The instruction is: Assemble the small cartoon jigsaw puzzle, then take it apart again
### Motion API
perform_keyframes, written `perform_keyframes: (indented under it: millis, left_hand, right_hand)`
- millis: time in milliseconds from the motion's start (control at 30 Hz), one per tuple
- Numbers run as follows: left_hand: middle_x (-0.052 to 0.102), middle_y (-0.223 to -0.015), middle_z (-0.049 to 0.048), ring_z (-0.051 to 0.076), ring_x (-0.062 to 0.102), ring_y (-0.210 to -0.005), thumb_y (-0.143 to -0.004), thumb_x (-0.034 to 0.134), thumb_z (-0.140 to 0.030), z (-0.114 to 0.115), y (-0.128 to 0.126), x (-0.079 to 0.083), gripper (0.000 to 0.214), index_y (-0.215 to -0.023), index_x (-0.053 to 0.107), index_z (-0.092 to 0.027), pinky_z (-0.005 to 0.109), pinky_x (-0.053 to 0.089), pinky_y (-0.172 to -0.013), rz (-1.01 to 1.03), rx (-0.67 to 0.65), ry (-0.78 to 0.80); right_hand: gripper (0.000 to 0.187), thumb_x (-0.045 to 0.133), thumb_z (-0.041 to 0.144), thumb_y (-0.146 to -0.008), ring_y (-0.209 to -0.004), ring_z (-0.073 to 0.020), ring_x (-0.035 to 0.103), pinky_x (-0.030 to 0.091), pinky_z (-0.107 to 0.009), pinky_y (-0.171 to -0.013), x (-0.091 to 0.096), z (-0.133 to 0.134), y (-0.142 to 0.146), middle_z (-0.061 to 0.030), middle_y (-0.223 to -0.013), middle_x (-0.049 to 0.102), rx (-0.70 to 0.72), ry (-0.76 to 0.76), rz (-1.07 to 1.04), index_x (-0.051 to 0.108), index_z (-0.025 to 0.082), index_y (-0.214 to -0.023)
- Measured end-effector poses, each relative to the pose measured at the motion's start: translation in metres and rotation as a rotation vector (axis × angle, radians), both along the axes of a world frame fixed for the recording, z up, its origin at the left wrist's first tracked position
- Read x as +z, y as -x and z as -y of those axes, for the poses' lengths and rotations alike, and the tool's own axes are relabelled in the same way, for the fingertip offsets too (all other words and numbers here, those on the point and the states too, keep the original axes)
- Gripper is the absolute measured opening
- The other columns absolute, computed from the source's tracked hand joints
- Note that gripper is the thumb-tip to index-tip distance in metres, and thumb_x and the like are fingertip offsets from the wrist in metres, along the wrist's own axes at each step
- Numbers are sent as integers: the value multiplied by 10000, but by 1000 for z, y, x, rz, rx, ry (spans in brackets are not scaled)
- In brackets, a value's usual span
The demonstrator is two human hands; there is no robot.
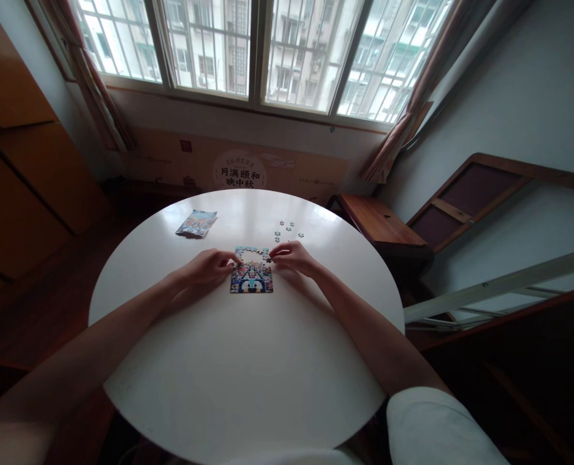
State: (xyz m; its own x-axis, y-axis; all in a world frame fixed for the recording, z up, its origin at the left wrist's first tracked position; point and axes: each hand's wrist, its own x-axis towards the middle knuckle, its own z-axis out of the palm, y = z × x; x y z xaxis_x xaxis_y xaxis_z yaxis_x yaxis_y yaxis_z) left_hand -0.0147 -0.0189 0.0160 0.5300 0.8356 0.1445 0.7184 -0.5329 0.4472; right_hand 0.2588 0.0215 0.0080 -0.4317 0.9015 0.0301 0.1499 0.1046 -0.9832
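A partly assembled jigsaw puzzle (252, 281) lies flat on the white round table (238, 361), its lower half filled with a blue and white cartoon picture. An open gap shows bare tabletop in its upper middle, inside a thin border of joined pieces. My left hand (209, 263) rests at the puzzle's left edge, a finger stretched out onto it and the others partly curled. At the right edge, my right hand (293, 256) pinches a small dark puzzle piece (268, 260) between thumb and fingertips, close to the gap. Its exact fit against the border is too small to tell.
Several loose puzzle pieces (289, 227) lie beyond my right hand. A colourful printed packet (196, 223) sits at the table's far left. Past the table's right edge stands a wooden bench (381, 219), with a leaning wooden frame (471, 194) behind it.
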Motion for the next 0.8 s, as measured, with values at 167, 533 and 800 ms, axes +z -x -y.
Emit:
perform_keyframes:
  millis: [167, 533, 800]
  left_hand:
    - [413, -497, -55, 75, 304, -480, -818, 497, -325, -1, -1, 2, 333, -1024, 707, -169, 205, 197, -503, -25, 4, 6]
    - [422, -510, -51, 73, 327, -480, -811, 505, -311, 0, -1, 2, 325, -1025, 710, -177, 198, 199, -498, -28, 3, 9]
    - [412, -503, -56, 73, 311, -488, -827, 485, -335, 0, 0, 2, 340, -1020, 714, -174, 200, 199, -507, -19, 16, -1]
  right_hand:
    - [322, 792, 222, -549, -667, -113, 607, 519, -262, -651, 1, 3, -1, -46, -775, 682, -21, 99, -49, 737, 119, -849]
    - [200, 713, 264, -647, -636, -136, 610, 477, -254, -588, 0, 2, 2, -59, -704, 691, -38, -114, 167, 731, 122, -788]
    - [116, 646, 169, -737, -680, -128, 593, 454, -225, -607, 14, 6, 2, -63, -770, 685, -68, -400, 576, 728, 126, -807]
